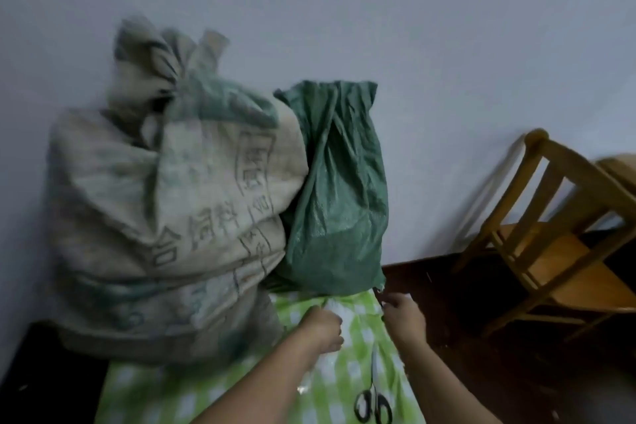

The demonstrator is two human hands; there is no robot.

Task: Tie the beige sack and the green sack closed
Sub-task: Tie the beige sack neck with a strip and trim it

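Lower centre, my left hand [323, 327] bunches the checked cloth [347, 375]. My right hand [402, 315] curls below the green sack [339, 182]; I cannot tell its grip.

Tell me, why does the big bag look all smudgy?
Head view: the beige sack is smeared by motion blur, worst at its gathered top; the green sack beside it looks sharper; the light is dim and flat, with the wooden chair casting a soft shadow on the wall.

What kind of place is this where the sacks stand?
Probably a plain room in a home, perhaps used for storage: a wooden chair stands on a dark floor by a bare wall, and the beige sack and green sack stand by that wall.
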